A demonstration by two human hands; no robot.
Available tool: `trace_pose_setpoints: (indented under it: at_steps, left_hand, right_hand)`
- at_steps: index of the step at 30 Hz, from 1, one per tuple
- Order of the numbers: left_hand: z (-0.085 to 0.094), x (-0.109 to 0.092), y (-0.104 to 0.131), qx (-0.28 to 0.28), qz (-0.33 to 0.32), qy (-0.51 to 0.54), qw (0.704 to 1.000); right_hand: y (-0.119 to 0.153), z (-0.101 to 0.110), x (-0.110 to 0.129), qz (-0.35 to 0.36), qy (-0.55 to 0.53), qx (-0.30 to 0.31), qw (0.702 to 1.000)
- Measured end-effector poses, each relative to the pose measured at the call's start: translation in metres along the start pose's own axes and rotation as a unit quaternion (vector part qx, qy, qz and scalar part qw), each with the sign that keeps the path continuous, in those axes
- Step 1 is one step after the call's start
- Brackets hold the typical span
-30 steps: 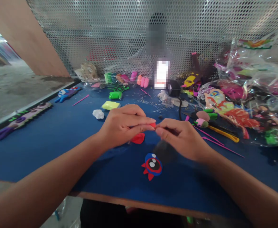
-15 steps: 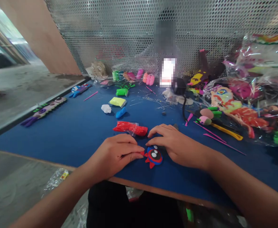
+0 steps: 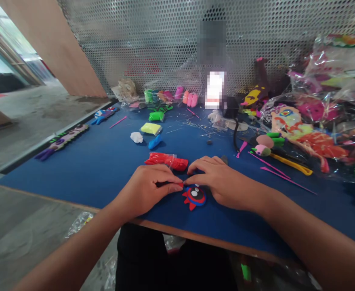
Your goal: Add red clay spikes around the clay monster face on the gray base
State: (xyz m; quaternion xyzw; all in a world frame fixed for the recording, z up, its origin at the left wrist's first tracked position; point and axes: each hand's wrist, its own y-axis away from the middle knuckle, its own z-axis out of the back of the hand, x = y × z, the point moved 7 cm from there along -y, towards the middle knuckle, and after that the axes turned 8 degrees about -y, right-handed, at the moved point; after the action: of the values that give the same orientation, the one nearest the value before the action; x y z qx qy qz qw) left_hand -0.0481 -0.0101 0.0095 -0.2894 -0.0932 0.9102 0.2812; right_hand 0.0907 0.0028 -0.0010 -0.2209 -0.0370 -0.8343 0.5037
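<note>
- Red piece, one, small, pinched between thumb and fingers of the left hand.
- One blue-and-red figure lying on the table, just beside both hands.
- One right hand, thumb and forefinger parted; whether it touches the figure, I cannot tell.
- Beyond them: one red packet, one blue lump, one white lump, one yellow packet.

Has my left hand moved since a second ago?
Yes. Judged against the yellow packet, your left hand has come toward you, leaving a wider gap between the two.
</note>
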Motion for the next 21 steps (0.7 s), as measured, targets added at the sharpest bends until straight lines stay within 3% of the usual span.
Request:
trace_pose_setpoints:
  at_steps: [13, 21]
  left_hand:
    - [-0.007, -0.006, -0.001, -0.005, -0.022, -0.009, 1.000]
    - [-0.013, -0.001, -0.001, 0.022, -0.010, 0.007, 1.000]
  right_hand:
    - [-0.001, 0.000, -0.003, -0.010, -0.032, -0.007, 0.999]
    - [-0.001, 0.001, -0.004, -0.014, -0.033, -0.003, 0.999]
